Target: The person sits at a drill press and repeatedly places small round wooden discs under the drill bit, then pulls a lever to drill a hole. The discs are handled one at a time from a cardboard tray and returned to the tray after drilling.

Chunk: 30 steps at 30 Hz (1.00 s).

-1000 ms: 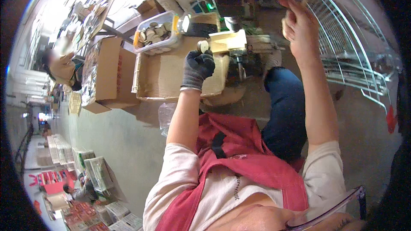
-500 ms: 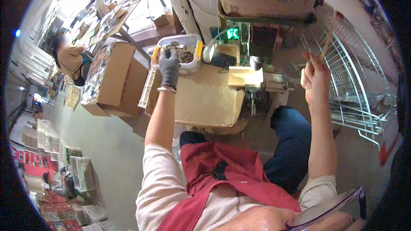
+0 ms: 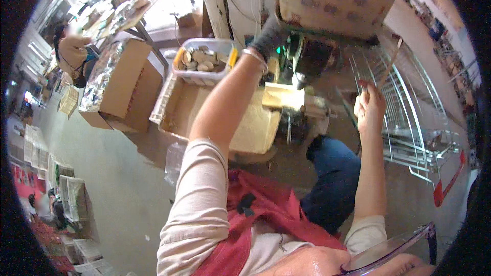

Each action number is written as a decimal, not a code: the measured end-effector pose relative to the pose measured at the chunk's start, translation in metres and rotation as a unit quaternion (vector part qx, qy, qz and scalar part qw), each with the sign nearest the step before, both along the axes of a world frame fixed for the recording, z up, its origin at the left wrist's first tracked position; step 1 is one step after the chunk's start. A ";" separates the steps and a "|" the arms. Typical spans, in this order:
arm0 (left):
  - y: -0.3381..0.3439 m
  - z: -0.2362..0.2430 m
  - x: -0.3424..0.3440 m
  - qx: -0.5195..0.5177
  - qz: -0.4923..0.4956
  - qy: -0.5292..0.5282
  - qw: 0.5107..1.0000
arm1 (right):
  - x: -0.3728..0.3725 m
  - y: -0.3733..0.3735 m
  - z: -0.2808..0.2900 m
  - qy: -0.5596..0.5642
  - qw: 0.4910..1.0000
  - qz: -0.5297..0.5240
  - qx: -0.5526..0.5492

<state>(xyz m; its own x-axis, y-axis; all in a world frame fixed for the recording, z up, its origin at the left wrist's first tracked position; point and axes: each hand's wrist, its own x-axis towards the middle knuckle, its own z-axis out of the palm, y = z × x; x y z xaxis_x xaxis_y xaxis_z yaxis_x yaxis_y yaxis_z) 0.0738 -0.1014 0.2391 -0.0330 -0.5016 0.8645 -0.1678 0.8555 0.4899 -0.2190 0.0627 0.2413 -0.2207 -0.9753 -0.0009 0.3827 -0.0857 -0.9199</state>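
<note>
My left hand, in a dark grey glove, reaches forward to the underside of a large printed carton. It is smeared by motion and its fingers cannot be made out. Raised on the right, my right hand is bare and closed on a thin wooden stick that points up and away. A clear plastic bin with yellow handles holds several flat, roundish greyish-brown pieces. Right of the bin stands a small machine with a brightly lit pale block on it.
A shallow tan tray lies before me. Wire shopping-cart frames with a red handle stand close on the right. An open cardboard box full of pieces is on the left, with a person beyond it. Stacked crates line the lower left.
My left hand has left the bin of pieces and swung right and forward, toward the large carton's underside. My right hand stays raised with the stick. The whole view has shifted slightly.
</note>
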 end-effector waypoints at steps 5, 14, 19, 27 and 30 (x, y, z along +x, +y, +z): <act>-0.001 0.024 0.000 0.071 -0.026 -0.009 0.997 | -0.014 0.008 0.006 0.027 0.999 0.001 -0.020; 0.017 0.033 0.041 0.188 -0.025 -0.045 0.981 | -0.010 0.006 0.004 -0.003 0.999 0.042 -0.031; 0.093 0.022 0.145 0.268 0.066 0.132 0.952 | -0.034 0.006 -0.010 -0.004 0.999 0.030 -0.022; 0.172 -0.104 0.312 0.464 0.231 0.193 0.833 | -0.026 -0.003 -0.019 -0.005 0.999 0.032 0.000; 0.169 -0.101 0.257 0.602 0.124 0.333 0.715 | -0.028 0.000 -0.019 0.021 1.000 0.014 -0.003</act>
<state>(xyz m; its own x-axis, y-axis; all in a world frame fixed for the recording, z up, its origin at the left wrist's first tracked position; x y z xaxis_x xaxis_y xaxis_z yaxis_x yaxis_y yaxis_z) 0.3310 0.0674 0.1383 0.4049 -0.8145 -0.4154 0.3713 -0.2688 0.8888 -0.2470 0.0627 0.2227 -0.1932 -0.9811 0.0125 0.3470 -0.0802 -0.9344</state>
